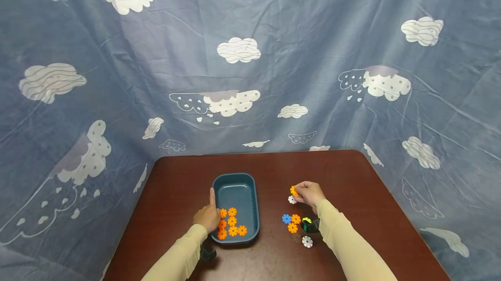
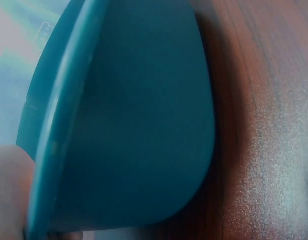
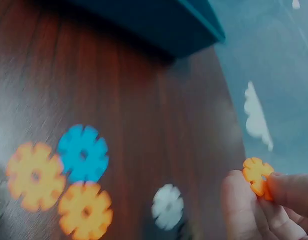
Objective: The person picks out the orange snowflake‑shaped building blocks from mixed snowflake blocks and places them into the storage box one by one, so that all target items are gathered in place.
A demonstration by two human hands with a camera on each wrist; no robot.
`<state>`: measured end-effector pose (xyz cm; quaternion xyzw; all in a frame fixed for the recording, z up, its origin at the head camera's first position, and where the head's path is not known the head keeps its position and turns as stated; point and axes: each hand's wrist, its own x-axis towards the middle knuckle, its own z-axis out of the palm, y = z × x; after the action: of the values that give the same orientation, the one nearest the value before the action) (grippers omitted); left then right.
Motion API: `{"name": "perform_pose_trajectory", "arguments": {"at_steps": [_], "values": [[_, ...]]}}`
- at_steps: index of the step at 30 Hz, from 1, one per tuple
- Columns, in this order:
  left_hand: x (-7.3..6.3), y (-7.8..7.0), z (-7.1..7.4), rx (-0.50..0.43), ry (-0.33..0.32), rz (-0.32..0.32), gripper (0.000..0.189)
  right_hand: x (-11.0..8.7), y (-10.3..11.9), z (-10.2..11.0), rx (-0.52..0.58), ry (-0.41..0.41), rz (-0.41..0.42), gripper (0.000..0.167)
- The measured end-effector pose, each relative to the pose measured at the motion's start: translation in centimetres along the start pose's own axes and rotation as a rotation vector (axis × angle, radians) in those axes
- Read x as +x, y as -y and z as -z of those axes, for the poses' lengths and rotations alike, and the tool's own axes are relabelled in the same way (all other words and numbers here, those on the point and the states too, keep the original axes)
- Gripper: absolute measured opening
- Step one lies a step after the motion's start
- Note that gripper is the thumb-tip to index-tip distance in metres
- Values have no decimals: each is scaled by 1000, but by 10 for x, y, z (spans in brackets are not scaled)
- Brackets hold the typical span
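My left hand [image 1: 208, 216] holds the left wall of a dark teal plastic tray [image 1: 236, 195], its index finger lying straight along the rim. In the left wrist view the tray's outer wall [image 2: 139, 115] hides most of that hand. Several orange snowflake discs [image 1: 232, 230] lie inside the near half of the tray. Over the table to the right, my right hand [image 1: 310, 193] pinches one orange snowflake disc [image 3: 256, 175] between thumb and fingers. A white snowflake disc [image 1: 292, 199] lies on the table close to that hand.
Nearer me lie a blue disc [image 1: 286, 219], two orange discs [image 1: 292, 228], a yellow-green disc [image 1: 307, 220], a brown disc [image 1: 297, 238] and another white disc [image 1: 307, 241]. The brown table [image 1: 176, 185] ends at a cloud-patterned curtain [image 1: 235, 133].
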<state>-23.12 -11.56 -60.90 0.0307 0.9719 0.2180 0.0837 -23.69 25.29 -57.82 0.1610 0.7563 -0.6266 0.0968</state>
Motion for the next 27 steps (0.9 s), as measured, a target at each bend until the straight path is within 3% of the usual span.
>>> {"name": "perform_pose_trajectory", "arguments": {"at_steps": [4,10,15,22,27], "values": [[0,1,-1,3,-10,-4,79,5,17,-20,-6,27,42,27],[-2,1,-2,-1,-16,-3,79,7,42,-66,-15,111,112,22],[-1,0,-2,0,-19,2,79,-1,57,-107,-129,204,127,19],[0,-2,-2,14,-6,15,79,-15,58,-153,-467,283,253,12],[2,-3,0,12,6,29,81,-20,50,-175,-756,275,305,39]]}}
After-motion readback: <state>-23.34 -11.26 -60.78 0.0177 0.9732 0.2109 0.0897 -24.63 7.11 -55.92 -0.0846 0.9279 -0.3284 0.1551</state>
